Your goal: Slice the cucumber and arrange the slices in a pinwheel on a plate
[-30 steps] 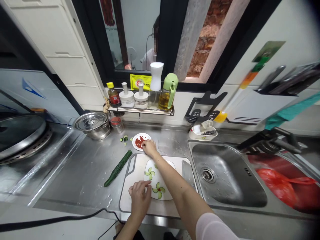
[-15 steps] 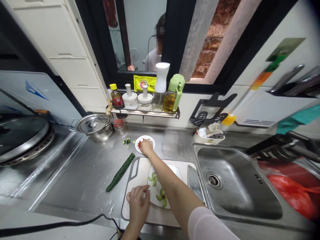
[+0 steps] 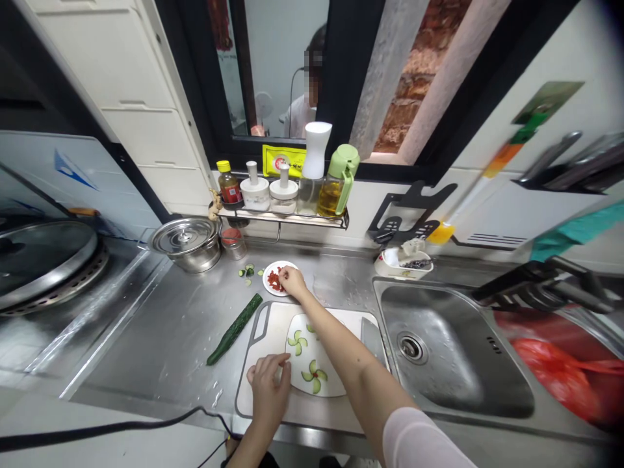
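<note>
My right hand (image 3: 293,283) is closed in a pinch at the right side of a small white dish (image 3: 266,283). Dried red bits resembling goji berries (image 3: 275,279) lie in that dish; whatever the fingertips hold is hidden. My left hand (image 3: 270,382) hovers over the cutting board (image 3: 263,409), loosely open and empty, thumb apart from the index finger, beside a white plate (image 3: 336,387). On the plate, thin cucumber slices form pinwheel flowers (image 3: 314,376), one with a red centre. My right forearm covers part of the plate.
A whole cucumber (image 3: 234,329) lies left of the board, with cucumber scraps (image 3: 248,270) behind it. A knife blade (image 3: 372,338) rests on the board's right side. Around these are a sink (image 3: 453,364), a lidded steel pot (image 3: 188,244) and a seasoning shelf (image 3: 292,220).
My right hand has drawn back slightly to the right over the dish, uncovering more red bits. My left hand stays by the plate. The view has shifted slightly.
</note>
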`<state>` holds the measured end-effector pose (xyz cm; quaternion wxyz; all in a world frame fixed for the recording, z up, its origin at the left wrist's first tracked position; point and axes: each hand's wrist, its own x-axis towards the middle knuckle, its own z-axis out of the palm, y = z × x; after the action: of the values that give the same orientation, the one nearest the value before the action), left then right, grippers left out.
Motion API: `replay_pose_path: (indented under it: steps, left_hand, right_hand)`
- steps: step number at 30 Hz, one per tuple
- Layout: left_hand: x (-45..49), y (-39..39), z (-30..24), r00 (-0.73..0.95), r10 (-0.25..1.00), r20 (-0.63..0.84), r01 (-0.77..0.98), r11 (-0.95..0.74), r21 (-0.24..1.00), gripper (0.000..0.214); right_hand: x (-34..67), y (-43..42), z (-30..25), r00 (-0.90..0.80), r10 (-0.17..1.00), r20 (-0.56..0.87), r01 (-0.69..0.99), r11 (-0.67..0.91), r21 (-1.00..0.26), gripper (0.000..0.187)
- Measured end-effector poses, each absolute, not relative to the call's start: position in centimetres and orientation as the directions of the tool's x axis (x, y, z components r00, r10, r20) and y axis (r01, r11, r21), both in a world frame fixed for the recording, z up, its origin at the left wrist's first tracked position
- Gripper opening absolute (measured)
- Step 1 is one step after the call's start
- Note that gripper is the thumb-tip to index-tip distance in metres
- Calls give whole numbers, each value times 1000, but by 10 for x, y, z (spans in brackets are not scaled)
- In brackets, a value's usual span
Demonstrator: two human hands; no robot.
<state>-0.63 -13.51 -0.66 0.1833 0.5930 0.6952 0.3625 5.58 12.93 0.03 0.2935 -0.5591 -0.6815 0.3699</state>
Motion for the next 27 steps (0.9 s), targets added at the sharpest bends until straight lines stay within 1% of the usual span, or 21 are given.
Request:
replay_pose_path:
  steps: [4, 5, 7, 8, 9, 11, 13, 16, 19, 23, 27]
  left_hand:
    - [3, -133, 3, -260, 952, 164, 655, 49, 754, 23]
    - [3, -131, 5, -279, 947, 159, 640, 59, 766, 23]
    - [2, -122, 10, -325, 934, 151, 598, 79, 798, 23]
    - [1, -117, 13, -343, 928, 147, 571, 81, 817, 24]
    - [-1, -110, 16, -365, 920, 143, 536, 82, 840, 25]
    - [-6, -96, 22, -410, 905, 115, 467, 100, 879, 27]
    - [-11, -82, 28, -429, 900, 80, 414, 117, 903, 29]
    - [-15, -66, 37, -394, 918, 53, 394, 117, 912, 28]
    - [-13, -61, 41, -327, 945, 22, 388, 112, 915, 27]
    - [-6, -65, 39, -246, 969, 3, 378, 94, 921, 25]
    - [0, -73, 35, -212, 977, 0, 348, 75, 935, 22]
  right_hand:
    - [69, 116, 5, -190, 980, -63, 379, 14, -925, 13]
    - [72, 111, 8, -195, 978, -76, 313, -12, -950, 15]
    - [81, 97, 14, -221, 968, -120, 76, -106, -992, 19]
    - [86, 89, 17, -230, 964, -132, -2, -136, -991, 21]
    - [91, 80, 21, -236, 963, -133, -29, -143, -989, 21]
    - [103, 61, 31, -245, 968, -54, 8, -54, -999, 19]
    - [114, 40, 41, -255, 964, 75, 108, 105, -989, 15]
    - [130, 11, 57, -315, 934, 170, 300, 268, -916, 9]
    - [142, -11, 68, -381, 895, 231, 443, 396, -804, 8]
    - [151, -29, 75, -443, 853, 278, 532, 499, -684, 9]
    - [154, -39, 74, -469, 835, 288, 565, 534, -629, 8]
